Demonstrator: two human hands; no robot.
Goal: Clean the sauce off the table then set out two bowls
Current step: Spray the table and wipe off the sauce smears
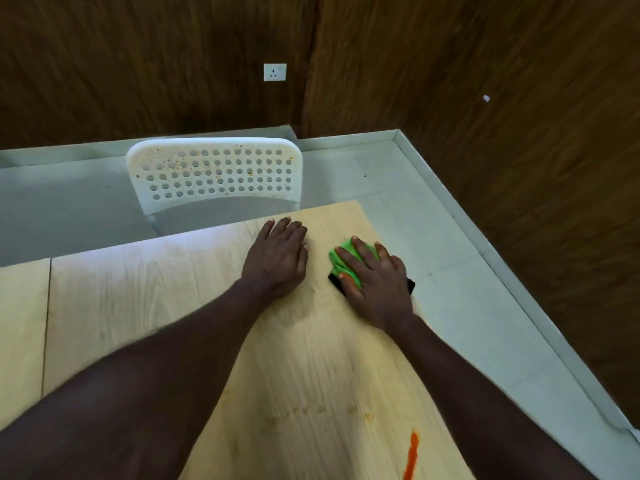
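A pale wooden table (145,306) fills the lower part of the view. My right hand (375,278) lies flat on a green cloth (341,259) with a black underside, near the table's far right corner. My left hand (278,258) rests palm down on the bare wood just left of the cloth, fingers spread. A streak of orange-red sauce (412,457) runs along the table near its front right edge, close to my right forearm. Faint yellowish smears mark the wood between my forearms. No bowls are in view.
A white perforated chair (214,173) with stained back stands behind the table's far edge. The table's right edge drops to a grey tiled floor (467,306). Dark wood-panelled walls enclose the corner, with a white socket (275,72) on the far wall.
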